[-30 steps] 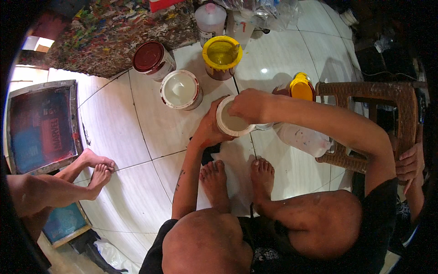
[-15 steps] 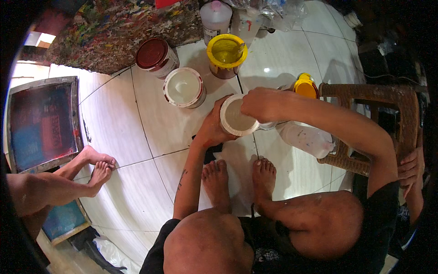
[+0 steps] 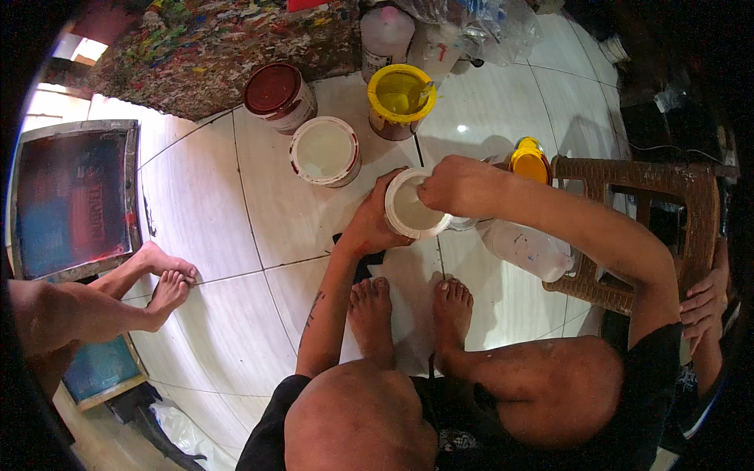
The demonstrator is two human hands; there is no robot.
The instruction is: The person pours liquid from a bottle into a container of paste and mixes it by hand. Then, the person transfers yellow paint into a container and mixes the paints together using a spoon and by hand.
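Observation:
My left hand (image 3: 369, 220) is closed round the side of a white tub (image 3: 416, 229) with pale contents. My right hand (image 3: 452, 188) reaches over that tub's rim, fingers bent down inside; whatever they hold is hidden. A translucent bottle (image 3: 522, 247) lies on its side to the right, beside an open container of orange-yellow paint (image 3: 530, 165). Farther back are a white bucket (image 3: 326, 179) with a red-stained rim, a yellow-rimmed bucket (image 3: 389, 125) with an implement in it, and a maroon-lidded can (image 3: 284, 106).
Two screen frames (image 3: 75, 200) are at the left, near another person's bare legs (image 3: 94, 302). A brown stool (image 3: 691, 196) is at right, with another person's hand (image 3: 703, 302) below it. A paint-crusted block (image 3: 173, 67), bottle (image 3: 385, 43) and plastic bags (image 3: 495, 31) line the back.
Both hands stay on the white tub, which appears slightly lower and further right in the picture. The buckets behind also sit further right, as the view has shifted a little.

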